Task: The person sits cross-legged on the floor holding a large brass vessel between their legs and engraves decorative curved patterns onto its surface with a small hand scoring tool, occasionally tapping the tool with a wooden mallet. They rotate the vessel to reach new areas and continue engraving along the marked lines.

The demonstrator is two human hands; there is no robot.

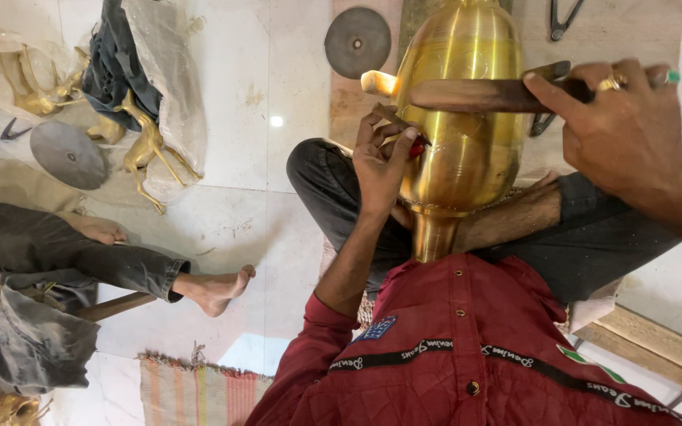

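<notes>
A large polished brass vase (467, 102) lies across my lap, its narrow neck pointing toward my red shirt. My left hand (384, 158) pinches a thin chisel with a red grip against the vase's left side. My right hand (625, 130), wearing rings, grips a wooden-handled hammer (475, 95) held crosswise over the vase, its pale head (379, 82) just above the chisel's top end.
Another person's legs and bare feet (219, 288) stretch in from the left. Brass deer figures (148, 146) lie in plastic wrap at the upper left, beside a grey disc (66, 154). A second disc (357, 41) and pliers (562, 17) lie beyond the vase. A striped mat (199, 390) lies below.
</notes>
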